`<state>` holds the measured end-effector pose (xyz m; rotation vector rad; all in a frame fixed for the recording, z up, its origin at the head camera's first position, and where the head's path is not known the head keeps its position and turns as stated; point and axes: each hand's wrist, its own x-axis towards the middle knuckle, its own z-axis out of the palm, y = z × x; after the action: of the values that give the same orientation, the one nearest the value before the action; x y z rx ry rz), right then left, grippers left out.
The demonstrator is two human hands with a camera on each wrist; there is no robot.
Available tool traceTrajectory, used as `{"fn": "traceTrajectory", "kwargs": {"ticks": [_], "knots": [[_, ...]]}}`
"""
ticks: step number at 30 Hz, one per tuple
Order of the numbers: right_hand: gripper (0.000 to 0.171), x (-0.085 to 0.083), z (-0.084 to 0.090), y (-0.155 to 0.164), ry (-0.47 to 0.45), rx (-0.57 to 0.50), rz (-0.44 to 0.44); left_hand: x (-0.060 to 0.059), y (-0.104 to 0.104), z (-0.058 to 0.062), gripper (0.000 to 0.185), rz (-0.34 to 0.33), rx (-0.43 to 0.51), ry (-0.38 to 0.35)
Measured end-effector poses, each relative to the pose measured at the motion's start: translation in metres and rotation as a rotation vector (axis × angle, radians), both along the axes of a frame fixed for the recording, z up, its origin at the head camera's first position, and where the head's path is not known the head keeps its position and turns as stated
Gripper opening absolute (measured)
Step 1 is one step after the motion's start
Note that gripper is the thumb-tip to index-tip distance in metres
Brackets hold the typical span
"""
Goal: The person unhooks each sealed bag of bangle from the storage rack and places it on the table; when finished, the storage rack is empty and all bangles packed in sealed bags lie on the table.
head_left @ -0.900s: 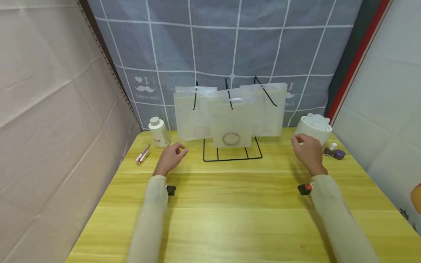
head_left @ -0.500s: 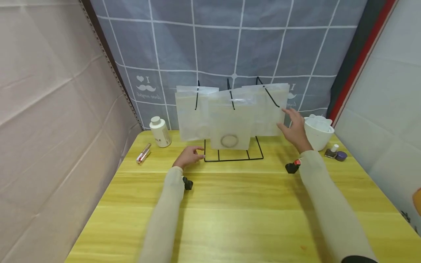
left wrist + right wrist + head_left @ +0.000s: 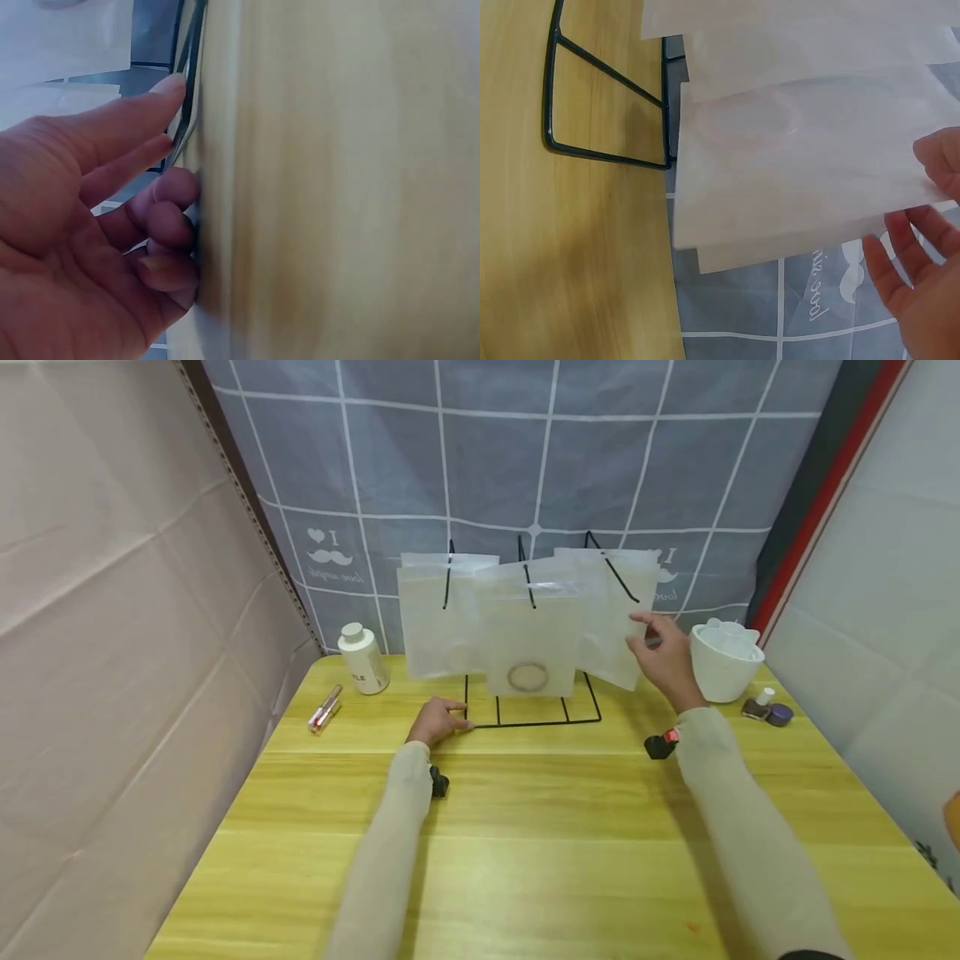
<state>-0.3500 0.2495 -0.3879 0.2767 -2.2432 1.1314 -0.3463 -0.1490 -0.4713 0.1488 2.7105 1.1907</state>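
A black wire rack (image 3: pixel 525 724) stands on the table, with translucent bags hung on its hooks. At its front left corner, my left hand (image 3: pixel 435 720) pinches the wire between thumb and fingers; the left wrist view shows the thumb (image 3: pixel 171 86) against the black wire (image 3: pixel 193 67). My right hand (image 3: pixel 670 662) pinches the outer edge of the right bag (image 3: pixel 611 631), which tilts on its hook. In the right wrist view that bag (image 3: pixel 780 195) has a faint ring shape in it. The middle bag (image 3: pixel 525 631) holds a bracelet-like ring (image 3: pixel 511 677); the left bag (image 3: pixel 435 627) hangs beside it.
On the left are a white bottle (image 3: pixel 363 662) and slim pinkish tubes (image 3: pixel 325 710). A white pot (image 3: pixel 726 664) stands right of my right hand, with a small dark bottle (image 3: pixel 756 707) and a purple jar (image 3: pixel 780 715) next to it. Grey cloth (image 3: pixel 487 460) hangs behind.
My left hand has moved right to the rack's front left corner. My right hand has come left from the pot to the right bag, whose lower edge has swung to a slant.
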Motion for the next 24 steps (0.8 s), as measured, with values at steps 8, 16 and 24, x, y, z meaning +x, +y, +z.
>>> {"fn": "traceTrajectory", "kwargs": {"ticks": [8,16,24], "knots": [[0.039,0.006,0.0038,-0.0045,0.008,-0.044,0.061,0.0012,0.0064,-0.0034,0.046,0.057,-0.021,0.005],[0.047,0.0028,-0.0012,-0.0059,0.012,-0.027,0.099,-0.0007,0.0083,-0.0055,0.044,0.057,-0.046,0.01],[0.05,0.0078,-0.0046,-0.0066,0.027,0.015,0.116,-0.0033,0.0034,-0.0055,0.045,0.061,-0.04,0.002]]}}
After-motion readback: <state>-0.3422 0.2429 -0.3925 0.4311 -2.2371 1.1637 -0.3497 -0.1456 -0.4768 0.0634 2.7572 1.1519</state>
